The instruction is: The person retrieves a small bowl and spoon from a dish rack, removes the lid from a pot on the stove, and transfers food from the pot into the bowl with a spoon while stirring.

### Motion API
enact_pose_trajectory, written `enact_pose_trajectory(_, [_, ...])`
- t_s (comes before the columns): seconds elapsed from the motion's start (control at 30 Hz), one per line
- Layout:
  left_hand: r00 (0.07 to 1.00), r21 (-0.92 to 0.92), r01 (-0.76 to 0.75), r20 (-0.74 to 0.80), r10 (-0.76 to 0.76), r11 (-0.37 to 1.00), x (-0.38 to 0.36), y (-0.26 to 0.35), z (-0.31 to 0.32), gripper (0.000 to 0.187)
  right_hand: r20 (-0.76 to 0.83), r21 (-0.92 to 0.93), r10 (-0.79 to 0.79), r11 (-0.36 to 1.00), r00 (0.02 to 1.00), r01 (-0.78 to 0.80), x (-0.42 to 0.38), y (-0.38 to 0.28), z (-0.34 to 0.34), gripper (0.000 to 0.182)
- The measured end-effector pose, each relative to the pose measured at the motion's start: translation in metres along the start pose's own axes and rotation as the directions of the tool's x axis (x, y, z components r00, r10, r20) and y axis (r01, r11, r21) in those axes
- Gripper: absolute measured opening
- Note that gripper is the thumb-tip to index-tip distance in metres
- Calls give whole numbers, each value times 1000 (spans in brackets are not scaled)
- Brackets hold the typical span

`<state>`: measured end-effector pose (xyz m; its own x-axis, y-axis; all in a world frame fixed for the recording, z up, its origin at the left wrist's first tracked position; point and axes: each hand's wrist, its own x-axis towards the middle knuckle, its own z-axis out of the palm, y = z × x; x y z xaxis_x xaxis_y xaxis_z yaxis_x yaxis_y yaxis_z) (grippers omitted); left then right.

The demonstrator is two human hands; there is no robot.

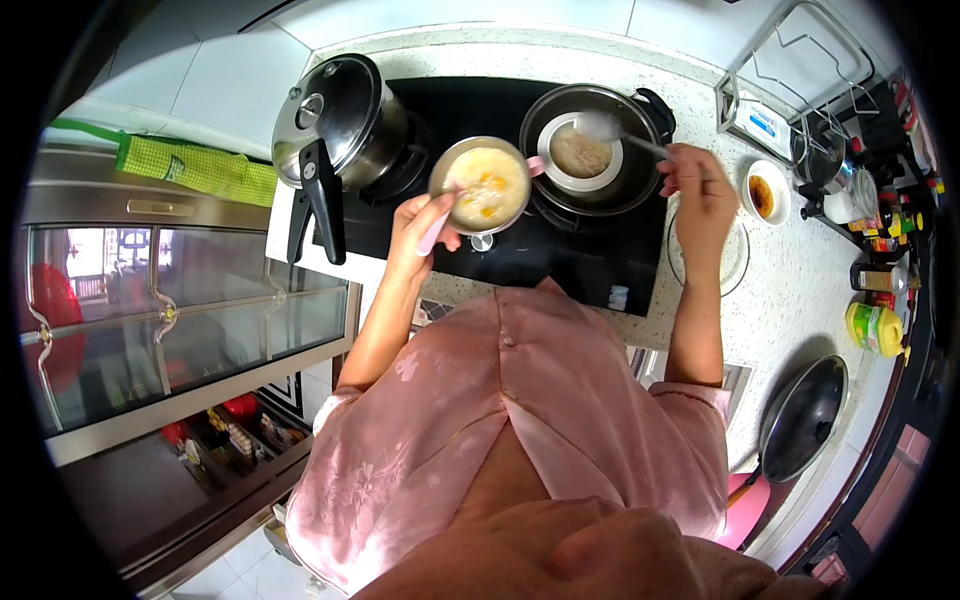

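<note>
My left hand [422, 228] is closed on the pink handle of a small pan [487, 187] that holds pale food with yellow pieces. To its right a larger dark pot [543, 108] sits on the black cooktop [570, 255]. Inside that pot is a white bowl [580, 151] with light brown, moist food. My right hand [697, 178] grips a metal spoon [602, 126], whose head is over the white bowl. Motion blurs the spoon, so contact with the food cannot be made out.
A pressure cooker [335, 120] stands on the left, its black handle pointing toward me. On the right are a glass lid [738, 255], a small bowl with brown sauce [764, 193], a wire rack [770, 60], bottles, a yellow jug [873, 330] and a wok [804, 418].
</note>
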<state>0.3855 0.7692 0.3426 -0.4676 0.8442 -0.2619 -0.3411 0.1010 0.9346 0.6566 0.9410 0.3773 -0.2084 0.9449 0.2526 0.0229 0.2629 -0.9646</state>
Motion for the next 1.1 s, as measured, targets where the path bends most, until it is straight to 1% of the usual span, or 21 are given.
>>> enact_pose_trajectory(0.03, [999,-12,0,-34,-1,1000,-4,2,-2,25,-6,0,2,1000,1000,-2,-1,3,2,12])
enact_pose_trajectory(0.07, [999,-30,-7,-38,6,1000,-6,1,-7,25,97,-228,-182,953,979,200,-2,5,8,9])
enact_pose_trajectory(0.1, [999,-48,-16,-43,14,999,-7,0,-12,26,237,-417,-328,816,915,400,-3,7,14,8])
enact_pose_trajectory(0.13, [998,-49,-30,-55,27,998,-9,-1,-15,26,233,-417,-327,817,916,398,-3,8,20,8])
enact_pose_trajectory(0.2, [997,-51,-42,-59,39,998,-10,-3,-20,26,270,-392,-417,776,868,494,-3,11,31,8])
enact_pose_trajectory(0.3, [997,-42,-54,-65,51,998,-11,-5,-23,26,265,-388,-425,775,866,499,5,18,41,4])
enact_pose_trajectory(0.33, [996,-54,-52,-72,48,997,-11,-5,-22,26,264,-387,-424,776,866,498,6,20,43,4])
enact_pose_trajectory(0.4, [996,-66,-52,-82,46,996,-11,-4,-22,26,190,-416,-396,797,898,439,8,24,48,3])
enact_pose_trajectory(0.43, [996,-62,-54,-78,49,997,-11,-4,-23,25,191,-413,-397,797,898,441,9,26,48,3])
enact_pose_trajectory(0.5, [996,-57,-55,-78,51,997,-11,-3,-23,25,133,-430,-358,820,924,379,9,31,46,4])
enact_pose_trajectory(0.53, [996,-64,-57,-78,52,996,-10,-4,-23,25,134,-429,-356,820,925,378,8,33,45,4])
enact_pose_trajectory(0.6, [996,-72,-57,-77,52,996,-9,-5,-24,25,77,-387,-316,865,946,321,7,38,43,5])
enact_pose_trajectory(0.63, [996,-71,-55,-77,49,996,-9,-6,-24,25,76,-389,-314,864,946,318,6,41,42,5])
enact_pose_trajectory(0.7, [997,-69,-46,-72,42,997,-7,-7,-24,25,44,-361,-236,902,971,236,3,45,39,11])
enact_pose_trajectory(0.73, [997,-70,-41,-67,37,997,-6,-7,-24,24,39,-364,-235,902,971,233,3,48,38,11])
enact_pose_trajectory(0.8, [998,-70,-36,-59,32,997,-5,-7,-23,24,55,-297,-156,941,986,165,3,53,37,12])
enact_pose_trajectory(0.83, [998,-68,-39,-59,35,997,-5,-8,-23,24,52,-297,-156,941,986,164,3,52,36,12])
enact_pose_trajectory(0.9, [998,-64,-42,-58,38,997,-5,-8,-23,24,79,-237,-44,969,996,61,2,47,33,13])
enact_pose_trajectory(0.93, [998,-62,-38,-54,35,997,-5,-8,-24,24,77,-237,-44,970,996,61,1,46,33,13])
enact_pose_trajectory(1.0, [998,-59,-35,-48,32,998,-5,-8,-24,25,58,-160,9,987,998,0,0,44,32,13])
enact_pose_trajectory(1.1, [998,-54,-43,-57,40,998,-5,-9,-25,25,39,-151,29,988,999,-23,-1,45,27,14])
